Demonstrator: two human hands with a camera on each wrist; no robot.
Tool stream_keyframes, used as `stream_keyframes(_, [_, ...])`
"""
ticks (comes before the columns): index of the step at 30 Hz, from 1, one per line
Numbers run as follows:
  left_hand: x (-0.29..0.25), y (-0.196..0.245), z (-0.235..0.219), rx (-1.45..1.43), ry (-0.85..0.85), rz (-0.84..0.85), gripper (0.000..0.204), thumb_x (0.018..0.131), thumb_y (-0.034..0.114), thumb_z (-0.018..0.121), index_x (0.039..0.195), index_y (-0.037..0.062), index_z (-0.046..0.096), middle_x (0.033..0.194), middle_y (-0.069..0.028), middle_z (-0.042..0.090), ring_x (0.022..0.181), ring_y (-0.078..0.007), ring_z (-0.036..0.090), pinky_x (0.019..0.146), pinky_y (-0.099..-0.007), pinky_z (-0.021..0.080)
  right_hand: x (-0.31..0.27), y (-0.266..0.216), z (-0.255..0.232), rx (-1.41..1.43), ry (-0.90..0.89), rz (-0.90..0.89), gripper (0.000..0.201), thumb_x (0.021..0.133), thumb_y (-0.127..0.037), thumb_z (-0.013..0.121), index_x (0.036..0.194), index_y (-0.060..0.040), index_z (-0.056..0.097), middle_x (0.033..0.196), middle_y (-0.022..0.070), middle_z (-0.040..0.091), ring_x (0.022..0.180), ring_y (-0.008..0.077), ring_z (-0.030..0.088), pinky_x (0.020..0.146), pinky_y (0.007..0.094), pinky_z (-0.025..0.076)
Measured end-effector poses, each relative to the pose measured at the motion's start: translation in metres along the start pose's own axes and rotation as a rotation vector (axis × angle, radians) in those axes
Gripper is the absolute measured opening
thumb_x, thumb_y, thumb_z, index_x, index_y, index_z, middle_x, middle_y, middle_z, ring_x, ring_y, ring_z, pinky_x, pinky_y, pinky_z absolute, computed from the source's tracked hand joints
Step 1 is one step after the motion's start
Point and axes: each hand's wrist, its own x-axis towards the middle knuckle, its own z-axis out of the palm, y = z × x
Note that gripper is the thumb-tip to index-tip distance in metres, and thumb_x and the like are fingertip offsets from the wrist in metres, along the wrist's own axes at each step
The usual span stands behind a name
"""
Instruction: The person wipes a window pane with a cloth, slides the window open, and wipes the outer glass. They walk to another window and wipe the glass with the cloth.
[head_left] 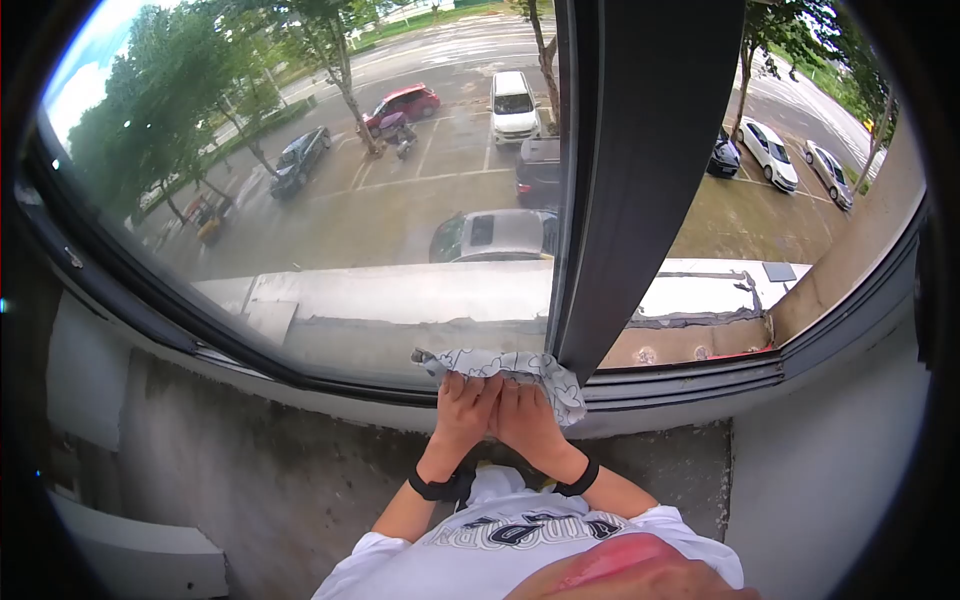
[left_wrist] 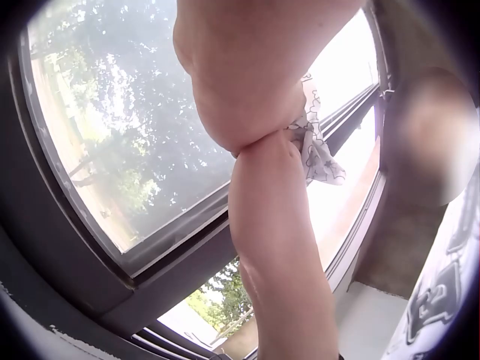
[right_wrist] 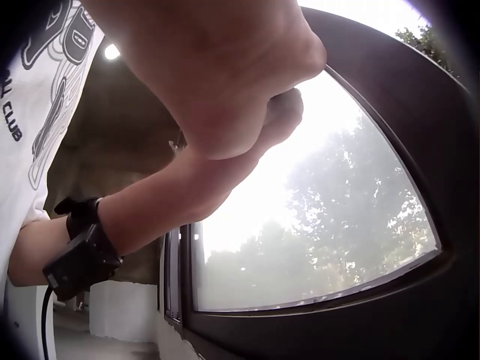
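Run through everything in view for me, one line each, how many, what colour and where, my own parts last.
Cloth: one, whitish with dark outlines, at the pane's lower right corner
Window pane: one, hazy, left of the post
Window frame: one, dark, with a thick upright post
Ledge: one, pale, outside below the pane
Cars: at least eight, white, dark, silver, red, parked outside
Trees: several, green, outside
Wall: pale grey, lower right indoors
Shirt: one, white, dark lettering, on you
Wristbands: two, black, one per wrist
Left grip: one, bare, holding the cloth
Right grip: one, bare, beside it, also on the cloth
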Motion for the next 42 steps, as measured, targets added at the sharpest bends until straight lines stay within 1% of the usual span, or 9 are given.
stream_keyframes(7, [0.001, 0.0, 0.001, -0.051, -0.033, 0.036, 0.034, 0.07, 0.015, 0.062, 0.104, 0.0116, 0.065, 0.09, -0.0028, 0.052, 0.089, -0.0246, 0.048, 0.078, -0.0374, 0.043, 0.009, -0.004, -0.012, -0.007, 0.085, 0.117, 0.025, 0.072, -0.015, 0.055, 0.088, 0.0035, 0.059, 0.075, 0.0129, 0.056, 0.065, 0.0247, 0.053, 0.056, 0.0338, 0.045])
stream_keyframes(11, [0.007, -0.002, 0.009, -0.138, 0.008, 0.089, 0.035, 0.07, 0.015, 0.062, 0.104, 0.0092, 0.064, 0.091, -0.005, 0.052, 0.09, -0.0274, 0.047, 0.079, -0.0394, 0.042, 0.0, -0.002, -0.002, -0.105, 0.016, 0.093, 0.028, 0.075, -0.017, 0.053, 0.092, 0.0059, 0.058, 0.079, 0.0192, 0.058, 0.068, 0.0306, 0.054, 0.066, 0.0417, 0.046])
stream_keyframes(15, [0.007, -0.004, 0.014, -0.192, 0.042, 0.14, 0.037, 0.07, 0.014, 0.061, 0.107, 0.0083, 0.063, 0.097, -0.0064, 0.054, 0.096, -0.029, 0.047, 0.082, -0.041, 0.042, -0.002, -0.001, -0.006, -0.222, 0.036, 0.118, 0.031, 0.075, -0.018, 0.055, 0.098, 0.0031, 0.059, 0.087, 0.0119, 0.06, 0.078, 0.0252, 0.057, 0.072, 0.0337, 0.048])
stream_keyframes(19, [0.008, -0.006, 0.013, -0.208, -0.004, 0.159, 0.038, 0.072, 0.014, 0.059, 0.109, 0.0087, 0.063, 0.107, -0.007, 0.056, 0.108, -0.0275, 0.048, 0.088, -0.0413, 0.042, -0.003, -0.003, 0.0, -0.299, 0.015, 0.138, 0.037, 0.076, -0.019, 0.054, 0.101, 0.008, 0.056, 0.092, 0.0221, 0.059, 0.083, 0.0354, 0.056, 0.08, 0.0414, 0.047])
stream_keyframes(21, [0.009, -0.005, 0.009, -0.197, -0.019, 0.151, 0.043, 0.073, 0.015, 0.057, 0.115, 0.0105, 0.06, 0.125, -0.0047, 0.053, 0.124, -0.0221, 0.043, 0.088, -0.04, 0.044, -0.001, -0.006, -0.003, -0.315, 0.006, 0.155, 0.039, 0.076, -0.019, 0.054, 0.103, 0.0093, 0.056, 0.093, 0.0246, 0.058, 0.085, 0.0382, 0.056, 0.083, 0.0443, 0.046])
stream_keyframes(27, [0.016, 0.001, 0.008, -0.28, -0.043, 0.177, 0.049, 0.074, 0.013, 0.055, 0.122, 0.006, 0.056, 0.13, -0.0084, 0.049, 0.126, -0.028, 0.04, 0.098, -0.0418, 0.037, 0.0, 0.002, -0.01, -0.302, -0.055, 0.145, 0.05, 0.079, -0.022, 0.052, 0.117, 0.0111, 0.049, 0.108, 0.0298, 0.054, 0.096, 0.0463, 0.052, 0.091, 0.0502, 0.042])
stream_keyframes(34, [0.028, -0.003, -0.008, -0.324, -0.036, 0.225, 0.055, 0.075, 0.015, 0.054, 0.13, 0.0072, 0.05, 0.142, -0.0065, 0.041, 0.133, -0.0188, 0.034, 0.103, -0.0355, 0.034, 0.0, -0.007, -0.005, -0.22, -0.036, 0.337, 0.071, 0.082, -0.023, 0.057, 0.134, 0.0153, 0.026, 0.133, 0.0364, 0.033, 0.12, 0.0549, 0.032, 0.103, 0.0548, 0.028])
stream_keyframes(37, [0.023, -0.004, -0.005, -0.412, -0.014, 0.186, 0.055, 0.076, 0.014, 0.054, 0.13, 0.0061, 0.05, 0.143, -0.0059, 0.039, 0.134, -0.0172, 0.033, 0.104, -0.0347, 0.034, 0.005, -0.014, -0.008, -0.249, -0.141, 0.307, 0.072, 0.084, -0.024, 0.055, 0.135, 0.0163, 0.022, 0.136, 0.0377, 0.028, 0.124, 0.0551, 0.026, 0.106, 0.0543, 0.021])
stream_keyframes(42, [0.019, -0.014, -0.011, -0.37, 0.001, 0.209, 0.058, 0.077, 0.013, 0.051, 0.133, 0.0035, 0.045, 0.148, -0.0065, 0.03, 0.136, -0.0163, 0.029, 0.109, -0.0327, 0.03, 0.008, -0.025, 0.005, -0.212, -0.059, 0.301, 0.073, 0.088, -0.025, 0.048, 0.138, 0.0155, 0.014, 0.141, 0.0372, 0.019, 0.129, 0.0549, 0.017, 0.108, 0.0552, 0.014])
